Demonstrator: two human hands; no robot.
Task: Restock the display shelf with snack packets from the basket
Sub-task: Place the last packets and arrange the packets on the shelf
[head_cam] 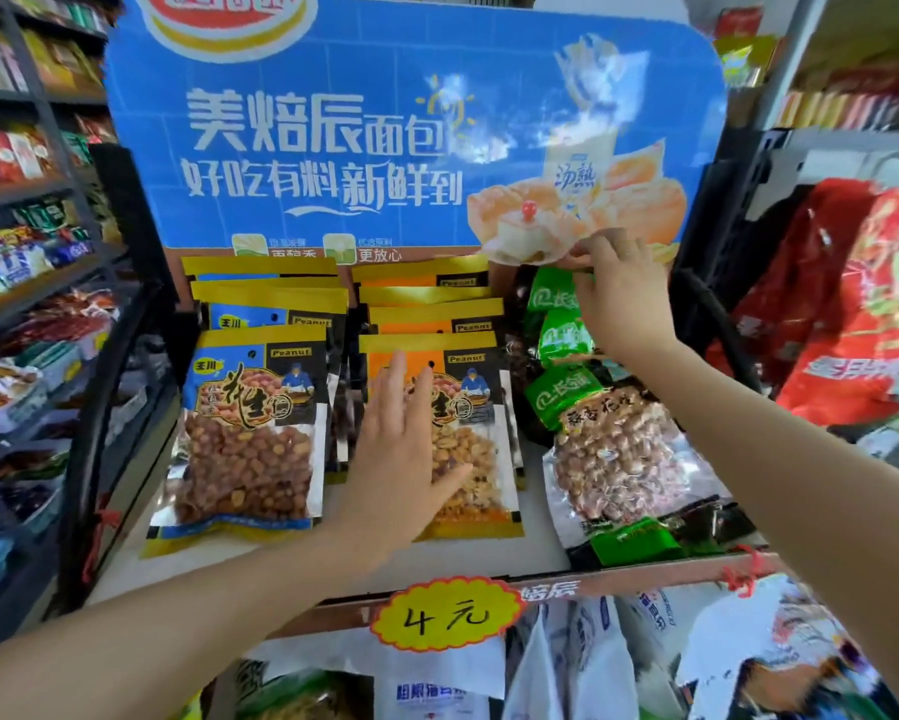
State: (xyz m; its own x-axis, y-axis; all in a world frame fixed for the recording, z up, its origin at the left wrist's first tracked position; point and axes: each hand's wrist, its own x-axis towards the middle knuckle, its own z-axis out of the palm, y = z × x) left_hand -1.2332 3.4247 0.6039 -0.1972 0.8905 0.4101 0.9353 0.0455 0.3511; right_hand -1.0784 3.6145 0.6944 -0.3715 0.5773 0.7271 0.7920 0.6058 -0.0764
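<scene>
On the display shelf (494,563) stand three rows of peanut packets: blue-labelled ones (252,433) at left, orange-labelled ones (481,402) in the middle, green-topped ones (608,449) at right. My left hand (403,449) lies flat with straight fingers on the front orange packet. My right hand (618,293) reaches to the back of the green row, and its fingers pinch the top of a rear green packet (553,293). No basket is in view.
A blue bread advertising board (385,122) rises behind the shelf. A yellow price tag (444,613) hangs on the front rail. Stocked shelves (26,252) run along the left, red bags (852,304) hang at right, and white packets (592,667) fill the tier below.
</scene>
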